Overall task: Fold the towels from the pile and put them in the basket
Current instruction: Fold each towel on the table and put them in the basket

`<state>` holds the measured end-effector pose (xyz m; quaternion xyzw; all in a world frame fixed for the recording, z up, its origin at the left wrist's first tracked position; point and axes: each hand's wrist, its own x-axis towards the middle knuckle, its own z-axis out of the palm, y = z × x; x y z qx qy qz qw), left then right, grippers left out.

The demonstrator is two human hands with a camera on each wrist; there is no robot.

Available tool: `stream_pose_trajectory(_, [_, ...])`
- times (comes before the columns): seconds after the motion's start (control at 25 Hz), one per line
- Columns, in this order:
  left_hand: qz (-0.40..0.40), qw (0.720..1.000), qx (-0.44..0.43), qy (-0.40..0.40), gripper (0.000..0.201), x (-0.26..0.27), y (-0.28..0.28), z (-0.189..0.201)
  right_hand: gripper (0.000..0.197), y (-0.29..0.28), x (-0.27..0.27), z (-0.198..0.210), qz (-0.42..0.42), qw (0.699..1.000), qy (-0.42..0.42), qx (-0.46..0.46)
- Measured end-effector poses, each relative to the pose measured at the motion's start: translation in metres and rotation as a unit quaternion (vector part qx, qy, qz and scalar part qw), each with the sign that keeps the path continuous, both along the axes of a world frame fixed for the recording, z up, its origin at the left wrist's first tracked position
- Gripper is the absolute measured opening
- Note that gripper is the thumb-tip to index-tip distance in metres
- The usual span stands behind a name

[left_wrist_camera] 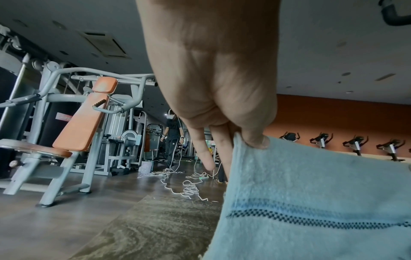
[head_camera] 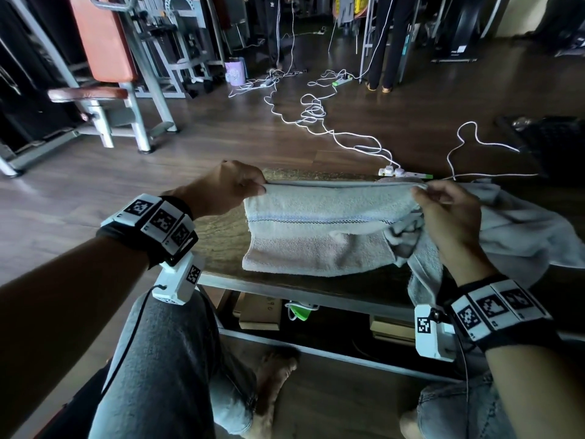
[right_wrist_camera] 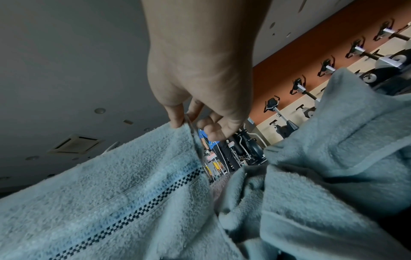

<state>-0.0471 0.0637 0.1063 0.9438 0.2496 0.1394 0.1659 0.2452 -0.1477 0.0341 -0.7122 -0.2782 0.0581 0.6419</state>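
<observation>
A pale towel point(head_camera: 319, 229) with a blue and black checked stripe hangs stretched between my two hands over a low wooden table point(head_camera: 221, 245). My left hand point(head_camera: 250, 185) pinches its upper left corner between thumb and fingers; the left wrist view shows the thumb pressed on the towel point(left_wrist_camera: 311, 202) edge. My right hand point(head_camera: 421, 191) pinches the upper right corner, and in the right wrist view its thumb and forefinger nip the towel point(right_wrist_camera: 111, 184) hem. The towel's lower part lies on the table. A pile of pale towels point(head_camera: 519, 229) sits crumpled on the table's right. No basket is in view.
White cables point(head_camera: 316, 115) and a power strip point(head_camera: 405, 173) lie on the floor beyond the table. A gym machine with orange pads point(head_camera: 104, 58) stands at the left. A dark object point(head_camera: 550, 137) sits at the far right. Boxes point(head_camera: 259, 312) rest under the table. My knees are below.
</observation>
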Motion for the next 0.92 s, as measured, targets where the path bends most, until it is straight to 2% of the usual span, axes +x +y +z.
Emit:
stream_pose_trajectory(0.12, [0.016,0.999,-0.004,-0.033,0.014,-0.012,0.003,0.02,0.009,0.003,-0.002,0.018,0.033,0.999,-0.004,-0.006])
stream_pose_trajectory(0.24, [0.037,0.993,0.108,-0.023,0.015,-0.021,0.019,0.043,0.013,0.022,-0.002,0.047,0.075,0.997,0.001,-0.03])
stream_pose_trajectory(0.28, [0.049,0.991,0.119,-0.024,0.016,-0.023,0.028,0.049,0.016,0.034,-0.003,0.06,0.093,0.995,0.013,-0.029])
stream_pose_trajectory(0.44, [0.189,0.974,0.109,-0.054,0.014,-0.024,0.061,0.07,0.018,0.089,-0.008,0.114,0.155,0.986,0.055,-0.03])
stream_pose_trajectory(0.52, [0.229,0.96,0.117,-0.11,0.011,-0.021,0.07,0.08,0.017,0.108,-0.013,0.139,0.176,0.983,0.055,-0.007])
stream_pose_trajectory(0.6, [0.243,0.944,0.097,-0.199,0.006,-0.019,0.064,0.089,0.018,0.115,-0.015,0.153,0.178,0.983,0.048,0.024])
stream_pose_trajectory(0.72, [0.231,0.917,0.062,-0.319,0.012,-0.028,0.05,0.091,0.017,0.109,-0.018,0.151,0.168,0.984,0.022,0.047])
stream_pose_trajectory(0.8, [0.222,0.913,0.027,-0.341,0.013,-0.039,0.04,0.077,0.021,0.097,-0.018,0.128,0.164,0.986,0.006,0.022])
stream_pose_trajectory(0.84, [0.222,0.923,0.022,-0.314,0.01,-0.045,0.036,0.065,0.022,0.09,-0.016,0.111,0.159,0.987,-0.006,-0.013])
stream_pose_trajectory(0.92, [0.203,0.959,0.009,-0.195,0.005,-0.054,0.028,0.038,0.018,0.071,-0.01,0.074,0.157,0.98,-0.033,-0.118])
